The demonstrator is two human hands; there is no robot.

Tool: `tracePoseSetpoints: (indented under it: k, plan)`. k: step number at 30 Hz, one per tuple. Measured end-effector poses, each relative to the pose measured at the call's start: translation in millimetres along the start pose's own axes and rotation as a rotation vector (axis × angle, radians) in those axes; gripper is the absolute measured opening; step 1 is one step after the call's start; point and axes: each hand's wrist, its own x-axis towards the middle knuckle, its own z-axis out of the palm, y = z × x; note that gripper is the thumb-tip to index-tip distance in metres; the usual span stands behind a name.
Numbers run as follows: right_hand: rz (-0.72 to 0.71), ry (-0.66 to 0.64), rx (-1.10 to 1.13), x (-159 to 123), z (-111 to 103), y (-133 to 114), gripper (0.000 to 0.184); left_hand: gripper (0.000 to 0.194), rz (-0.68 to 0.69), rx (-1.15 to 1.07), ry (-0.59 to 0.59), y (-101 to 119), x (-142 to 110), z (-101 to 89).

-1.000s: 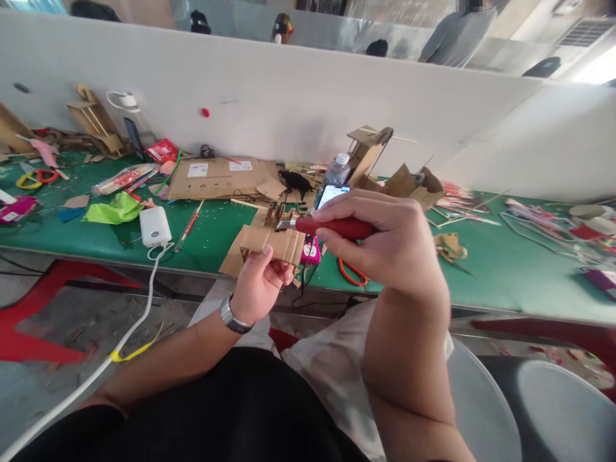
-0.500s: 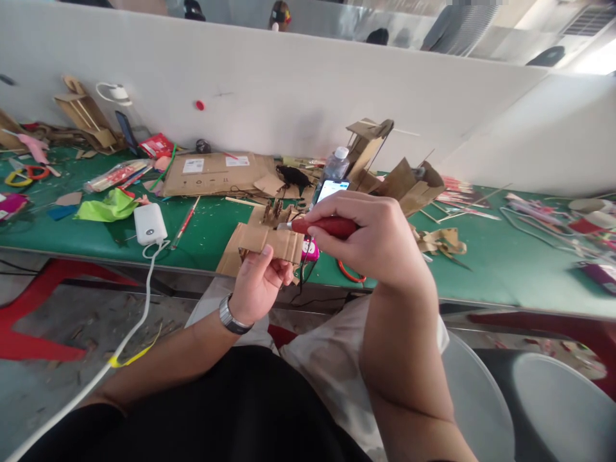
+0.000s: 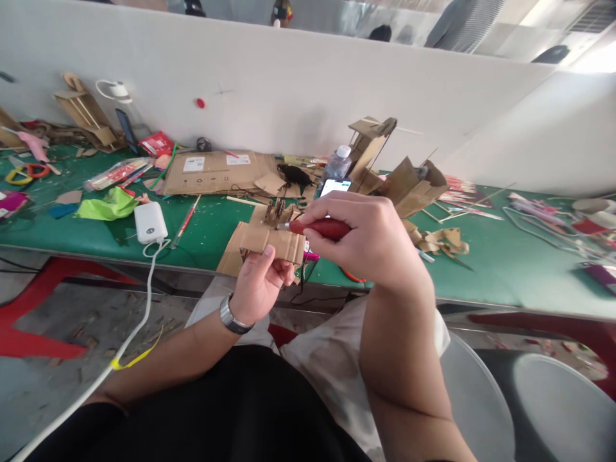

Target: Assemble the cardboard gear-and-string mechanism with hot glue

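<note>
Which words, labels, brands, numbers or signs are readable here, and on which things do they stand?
No text is readable.
Flat cardboard: two white labels and printed marks, too small.
Phone screen: too blurred.
Red packet: pale print, too blurred.
White device: small round mark, unclear.

Green surface (image 3: 500,269) spans view, red furniture (image 3: 48,301) partly under it at left, exact type unclear. White wall (image 3: 269,96) stands behind, low, with small red disc (image 3: 200,103) left of middle. Above wall, glassy strip (image 3: 327,20), hazy, streaked with reflections. Bright daylight-like glare (image 3: 599,61) at upper right, below slatted vent (image 3: 594,20). Grey floor (image 3: 29,401), scraps (image 3: 91,340) scattered. Round pale seats (image 3: 558,404) at lower right.
</note>
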Motion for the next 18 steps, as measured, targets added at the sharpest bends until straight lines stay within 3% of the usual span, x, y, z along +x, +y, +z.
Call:
tracePoseSetpoints:
  k: [8, 11, 18]
  plan:
    - [0.072, -0.016, 0.011, 8, 3, -9, 0.013, 0.041, 0.022, 0.022, 0.012, 1, 1, -0.2]
    - [0.117, 0.028, 0.109, 9, 5, -6, 0.024, 0.041, 0.018, 0.019, 0.006, 1, 1, -0.2]
    - [0.040, 0.043, 0.109, 12, 16, 4, 0.024, 0.043, 0.010, 0.008, -0.010, 0, 3, -0.7]
